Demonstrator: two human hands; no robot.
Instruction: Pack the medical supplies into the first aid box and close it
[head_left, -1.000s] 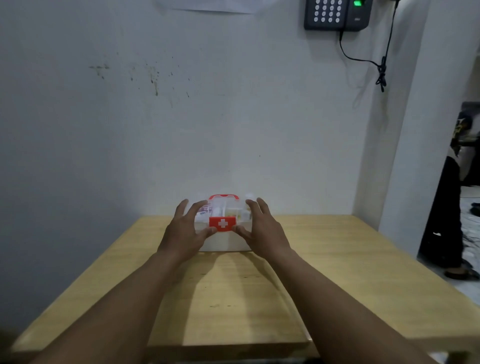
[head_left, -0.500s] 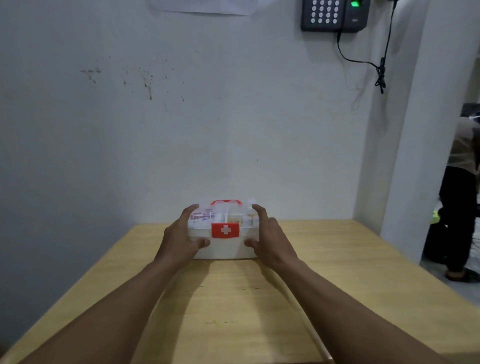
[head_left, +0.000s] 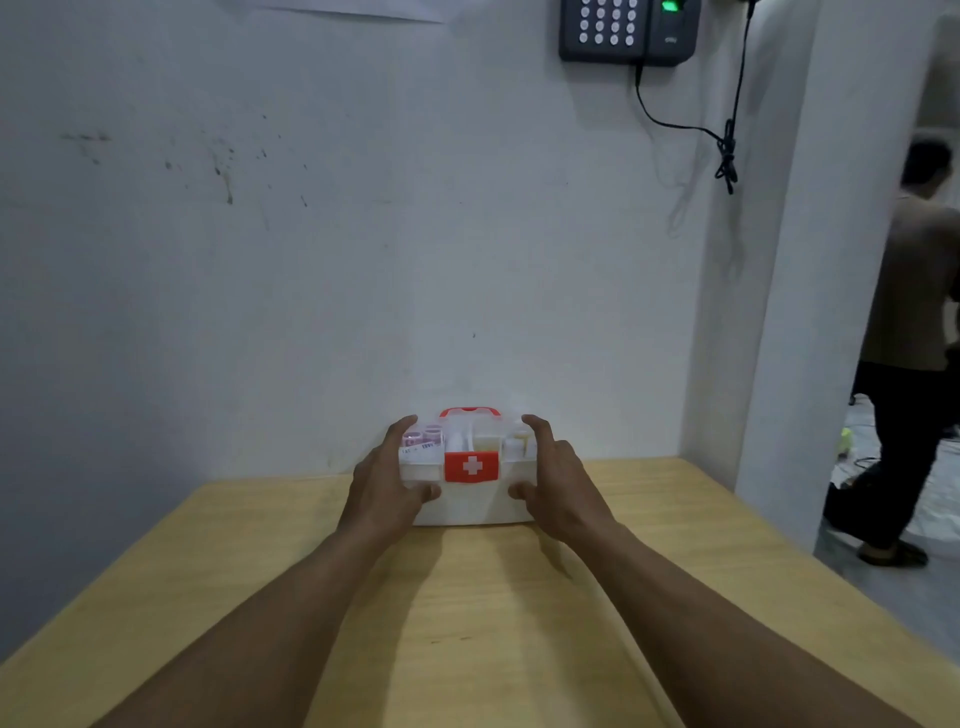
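We find the first aid box (head_left: 470, 488) standing on the wooden surface (head_left: 493, 623), near its far edge and close to the white wall (head_left: 363, 260). Its clear lid (head_left: 467, 439) is down over the white base, and the red latch (head_left: 471, 466) with a white cross lies flat across the front seam. A red handle (head_left: 470, 412) shows at the top rear. Through the lid we make out small supplies in compartments; what they are we cannot tell.

The left hand (head_left: 387, 480) clasps the box's left end, fingers curled over the lid edge, thumb pressed against the front face. The right hand (head_left: 558, 478) clasps the right end likewise, fingers over the top corner, thumb on the front. Both hands are partly closed around the box.

A dark keypad (head_left: 626, 28) with a green light hangs on the wall above. A person (head_left: 914, 364) stands in the doorway to the right.
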